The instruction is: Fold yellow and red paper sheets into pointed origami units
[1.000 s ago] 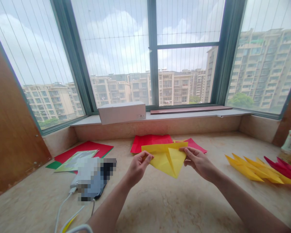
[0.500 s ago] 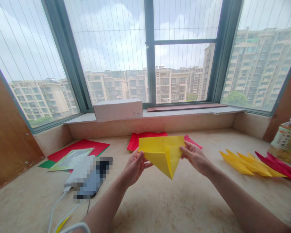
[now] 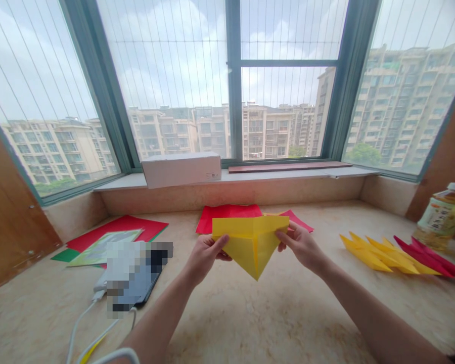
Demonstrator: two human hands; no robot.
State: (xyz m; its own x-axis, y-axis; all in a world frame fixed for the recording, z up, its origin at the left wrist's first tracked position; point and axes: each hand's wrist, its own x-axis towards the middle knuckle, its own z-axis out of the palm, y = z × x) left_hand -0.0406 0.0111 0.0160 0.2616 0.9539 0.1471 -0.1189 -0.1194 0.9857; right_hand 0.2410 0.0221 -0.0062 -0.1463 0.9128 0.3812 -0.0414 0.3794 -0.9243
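A folded sheet of yellow paper [image 3: 246, 247] is held up above the stone counter, its point downward and a long straight edge on top. A crease runs down its middle to the point. My left hand [image 3: 210, 250] pinches its left side, thumb in front and fingers behind. At the right side, my right hand [image 3: 298, 240] grips the paper between thumb and fingers. Behind it lie red paper sheets [image 3: 227, 212], partly covered by the yellow paper, and a smaller red piece [image 3: 301, 222] to the right.
Several folded yellow paper pieces [image 3: 379, 255] and dark red ones [image 3: 428, 258] lie at the right, before a bottle [image 3: 442, 215]. At the left are red and green sheets [image 3: 125, 227], a blurred phone [image 3: 140, 288] and white cables [image 3: 76, 318]. A white box [image 3: 182, 171] stands on the sill.
My left hand has shifted its hold along the paper's left side. The paper has turned to face me more squarely, and its left flap has come into view. The camera view has shifted slightly.
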